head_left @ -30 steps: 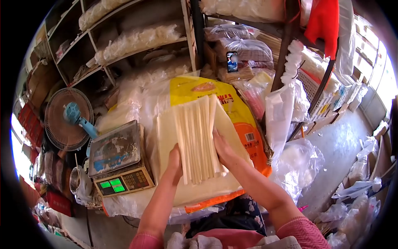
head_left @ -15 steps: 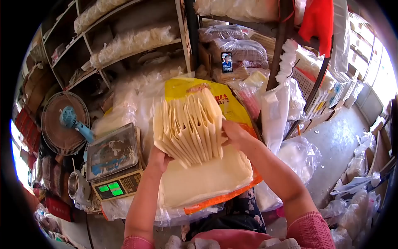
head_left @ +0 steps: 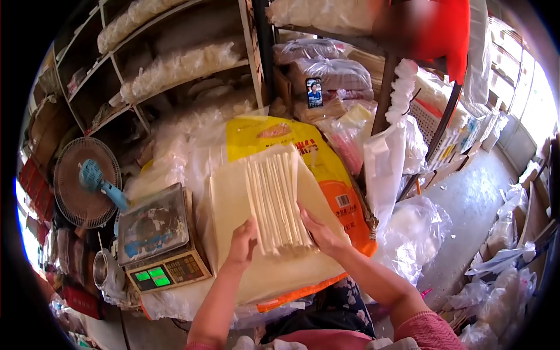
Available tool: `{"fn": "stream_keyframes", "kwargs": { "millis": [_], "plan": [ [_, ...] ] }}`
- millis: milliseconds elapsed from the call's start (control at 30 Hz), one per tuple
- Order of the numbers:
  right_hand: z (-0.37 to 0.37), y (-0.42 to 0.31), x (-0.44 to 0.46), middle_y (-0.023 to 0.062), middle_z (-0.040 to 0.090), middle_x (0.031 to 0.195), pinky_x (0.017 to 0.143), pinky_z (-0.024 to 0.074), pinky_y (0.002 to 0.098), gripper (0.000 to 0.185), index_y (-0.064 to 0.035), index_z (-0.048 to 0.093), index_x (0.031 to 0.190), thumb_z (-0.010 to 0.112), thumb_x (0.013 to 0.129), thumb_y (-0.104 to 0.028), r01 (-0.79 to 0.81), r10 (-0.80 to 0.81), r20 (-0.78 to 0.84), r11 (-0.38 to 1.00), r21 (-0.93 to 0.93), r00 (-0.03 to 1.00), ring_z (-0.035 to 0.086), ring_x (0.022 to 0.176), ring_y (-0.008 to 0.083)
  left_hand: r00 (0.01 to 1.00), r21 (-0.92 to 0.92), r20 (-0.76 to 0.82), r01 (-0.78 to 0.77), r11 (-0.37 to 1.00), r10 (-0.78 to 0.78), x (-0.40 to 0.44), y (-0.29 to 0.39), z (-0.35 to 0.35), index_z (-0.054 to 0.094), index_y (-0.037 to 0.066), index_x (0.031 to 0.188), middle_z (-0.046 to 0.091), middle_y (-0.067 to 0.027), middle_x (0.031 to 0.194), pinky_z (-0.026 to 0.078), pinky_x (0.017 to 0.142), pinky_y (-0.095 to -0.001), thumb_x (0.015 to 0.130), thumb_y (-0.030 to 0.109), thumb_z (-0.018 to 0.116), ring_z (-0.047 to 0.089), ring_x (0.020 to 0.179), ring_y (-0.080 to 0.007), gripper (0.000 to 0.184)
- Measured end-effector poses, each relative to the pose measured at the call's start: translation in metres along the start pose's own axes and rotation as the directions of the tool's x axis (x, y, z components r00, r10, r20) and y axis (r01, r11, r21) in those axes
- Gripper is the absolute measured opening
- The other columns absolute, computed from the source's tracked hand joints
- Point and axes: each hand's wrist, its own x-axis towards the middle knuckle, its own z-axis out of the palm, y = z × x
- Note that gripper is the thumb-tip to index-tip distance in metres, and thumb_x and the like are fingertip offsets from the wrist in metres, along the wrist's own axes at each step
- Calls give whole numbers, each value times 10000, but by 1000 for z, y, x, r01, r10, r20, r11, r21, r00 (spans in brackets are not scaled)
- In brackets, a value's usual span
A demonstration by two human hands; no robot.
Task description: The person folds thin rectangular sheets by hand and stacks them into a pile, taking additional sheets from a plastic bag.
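Note:
Between my two hands stands a bundle of folded cream-colored sheets (head_left: pixel 273 198), its folds pressed close together and running away from me. My left hand (head_left: pixel 244 240) presses its near left side, thumb up. On the near right side, my right hand (head_left: pixel 319 231) is pressed with its fingers along the edge. Under the bundle lies a wide, flat cream sheet (head_left: pixel 227 195), spread over the work surface. A yellow and orange printed bag (head_left: pixel 245 134) shows beneath and behind it.
To the left are a digital scale (head_left: pixel 153 227) with a lit green display and a blue fan (head_left: pixel 90 175). A phone (head_left: pixel 314 93) stands upright at the back among plastic-wrapped packs. Shelves (head_left: pixel 186 73) rise behind on the left. Clear plastic bags (head_left: pixel 414 233) lie at the right.
The bundle has come down from a raised, fanned-out position onto the cream sheet. Its folds are now squeezed narrower, and my hands have moved closer together. The wide sheet now shows spread out beneath.

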Motion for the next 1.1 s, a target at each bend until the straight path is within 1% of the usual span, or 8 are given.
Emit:
{"fn": "stream_keyframes", "kwargs": {
  "millis": [133, 267, 367, 467, 600, 667, 767, 1100],
  "plan": [
    [18, -6, 27, 165, 228, 1532, 1160, 138, 378, 567, -59, 231, 1482, 389, 1003, -320, 205, -230, -8, 883, -422, 973, 160, 1433, 299, 995, -223, 27, -84, 971, 92, 6, -7, 8, 530, 15, 1216, 597, -80, 1177, 442, 951, -350, 934, 253, 531, 566, 1089, -208, 369],
    [68, -56, 33, 229, 260, 1496, 1141, 160, 478, 566, -48, 320, 1436, 412, 969, -354, 29, -95, -6, 359, -933, 995, 190, 1387, 446, 981, -339, -186, -116, 934, 54, 26, -52, -11, 593, 10, 1071, 636, -87, 1066, 487, 801, -344, 918, 199, 511, 607, 942, -204, 257],
    [76, -40, 38, 276, 268, 1474, 1131, 170, 503, 592, -63, 360, 1419, 418, 946, -415, 37, -35, 28, 274, -961, 999, 199, 1357, 511, 959, 365, -285, 105, 925, 4, 26, -46, -38, 596, 20, 841, 641, -74, 804, 487, 630, -327, 923, 159, 520, 577, 674, -183, 179],
    [68, -80, 41, 268, 232, 1493, 1136, 158, 504, 628, -84, 371, 1421, 465, 921, -452, 109, 258, 208, 352, -930, 943, 174, 1375, 493, 841, 924, -117, -101, 368, 527, 21, 13, -30, 603, 8, 803, 609, -112, 682, 487, 612, -328, 917, 121, 513, 579, 613, -218, 184],
    [63, -58, 27, 244, 235, 1496, 1138, 153, 504, 660, -109, 382, 1420, 513, 891, -482, 259, 70, 278, 204, -944, 958, 188, 1380, 471, 506, 790, 451, -609, -66, 735, 52, 78, 33, 568, 103, 1235, 556, -176, 1236, 449, 933, -391, 912, 101, 497, 515, 1180, -333, 330],
    [66, -49, 19, 235, 246, 1492, 1138, 155, 504, 661, -122, 385, 1421, 524, 886, -484, 294, -43, 291, 142, -945, 956, 205, 1377, 461, 638, 855, 516, -345, -387, 571, 85, 73, 41, 521, 168, 1322, 433, -149, 1411, 278, 1095, -464, 945, 333, 471, 339, 1348, -326, 415],
    [68, -36, 14, 221, 264, 1485, 1115, 130, 580, 643, -168, 384, 1428, 497, 896, -510, 267, -86, 260, 86, -960, 962, 207, 1379, 449, 890, 895, 350, -226, -384, 293, 106, 54, 38, 471, 219, 1382, 312, -123, 1504, 112, 1139, -536, 911, 578, 396, 195, 1419, -321, 596],
    [63, -20, 11, 181, 243, 1499, 1115, 78, 600, 595, -262, 317, 1462, 453, 928, -487, 243, -90, 236, 73, -967, 968, 178, 1396, 420, 909, 935, 282, -188, -299, 309, 115, 29, 31, 481, 230, 1375, 305, -115, 1508, 96, 1097, -640, 897, 619, 396, 175, 1427, -308, 622]
  ]
}}
